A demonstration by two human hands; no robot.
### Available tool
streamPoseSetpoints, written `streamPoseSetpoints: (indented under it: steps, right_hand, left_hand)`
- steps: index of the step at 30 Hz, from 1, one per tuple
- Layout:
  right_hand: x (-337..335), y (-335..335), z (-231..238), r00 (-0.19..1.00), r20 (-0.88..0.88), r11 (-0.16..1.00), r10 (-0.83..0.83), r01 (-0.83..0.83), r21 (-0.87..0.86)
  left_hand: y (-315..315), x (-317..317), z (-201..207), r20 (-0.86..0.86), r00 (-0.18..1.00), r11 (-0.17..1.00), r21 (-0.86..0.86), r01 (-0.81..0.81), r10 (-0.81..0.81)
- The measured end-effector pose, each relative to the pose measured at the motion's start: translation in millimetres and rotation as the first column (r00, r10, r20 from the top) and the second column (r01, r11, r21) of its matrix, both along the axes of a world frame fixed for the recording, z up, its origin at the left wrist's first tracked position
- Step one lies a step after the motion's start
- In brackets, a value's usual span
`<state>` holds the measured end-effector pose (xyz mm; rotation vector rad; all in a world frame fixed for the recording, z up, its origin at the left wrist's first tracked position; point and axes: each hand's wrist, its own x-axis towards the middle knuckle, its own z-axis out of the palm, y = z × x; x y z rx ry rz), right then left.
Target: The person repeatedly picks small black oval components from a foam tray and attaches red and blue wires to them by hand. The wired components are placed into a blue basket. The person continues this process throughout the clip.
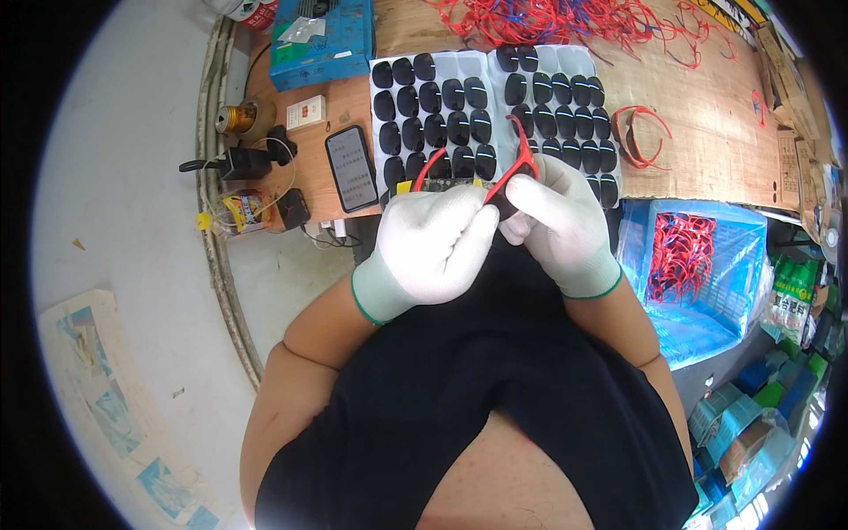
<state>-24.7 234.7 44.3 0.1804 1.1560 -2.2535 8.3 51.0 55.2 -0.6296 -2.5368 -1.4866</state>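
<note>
Both my hands wear white gloves with green cuffs and meet over the front edge of the table. Between them is a red pair of sunglasses [524, 162], its temples pointing away from me. My left hand [431, 246] grips the left part of the frame with closed fingers. On the other side, my right hand [565, 221] pinches the frame near a dark lens; the fingers hide most of the front. Just beyond the hands, rows of dark lenses [435, 131] lie on white sheets [453, 64]. Another red pair of sunglasses [631, 141] rests right of the sheets.
A tangled heap of red frames [565, 19] covers the far side. At left are a phone [352, 168], a small white box [306, 112], a blue box [322, 44] and a can [237, 118]. A blue crate [707, 331] with red frames stands right, below table height.
</note>
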Motion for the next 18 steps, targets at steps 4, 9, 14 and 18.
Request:
streamPoseSetpoints:
  steps: [4,9,14,18]
  right_hand:
    - [-1,2,3,0.999,0.031,0.999,0.041,-0.041,0.001]
    - [2,-3,2,1.000,-0.019,0.999,0.006,-0.007,-0.043]
    - [3,2,4,0.980,-0.193,0.993,0.054,-0.033,0.114]
    - [0,6,6,0.964,-0.237,0.976,0.124,-0.075,0.207]
  left_hand:
    - [-5,-4,1,-0.223,0.972,0.990,-0.139,0.038,-0.069]
    - [-6,-1,8,0.383,0.920,0.972,0.234,-0.005,-0.088]
    - [-4,-5,17,0.585,0.802,0.932,0.347,-0.108,-0.125]
    - [5,-5,21,0.431,0.902,0.981,0.181,-0.072,-0.013]
